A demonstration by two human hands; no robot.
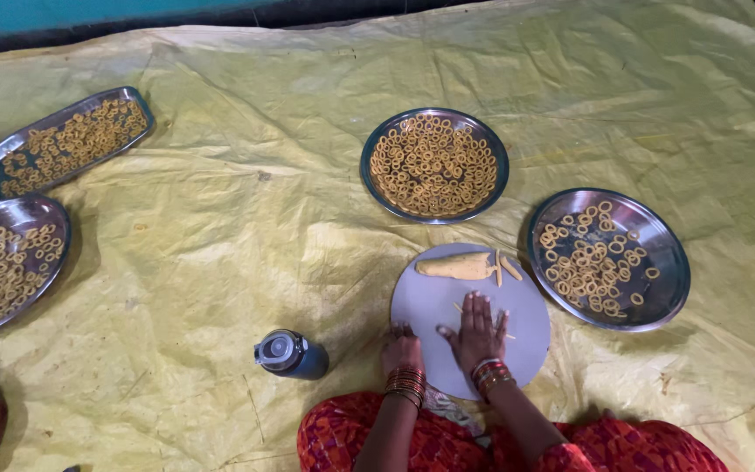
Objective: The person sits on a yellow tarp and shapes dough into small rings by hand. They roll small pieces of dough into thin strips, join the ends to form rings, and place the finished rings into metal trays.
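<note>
Red patterned cloth [447, 441] covers the person's knees at the bottom edge, and two forearms reach out from it, each with bangles at the wrist. Right hand [477, 332] lies flat, palm down, fingers spread, on a round grey board [434, 301]; a thin dough strand [460, 308] pokes out from under its fingertips. Left hand [401, 348] rests at the board's near-left rim, fingers curled under; whether it pinches anything cannot be told.

On the far side of the board lies one dough lump [456, 267], with two or three short dough sticks [506, 268] just beside it.

Four steel dishes hold small dough rings: one round plate [434, 163] beyond the board, packed full; one round plate [609, 258] to the right, about half covered; one round plate [9, 262] at the far left; one oblong tray [65, 142] behind that.

One dark bottle [291, 354] lies on its side left of the hands. Everything sits on one yellow sheet [220, 218] spread on the floor.
</note>
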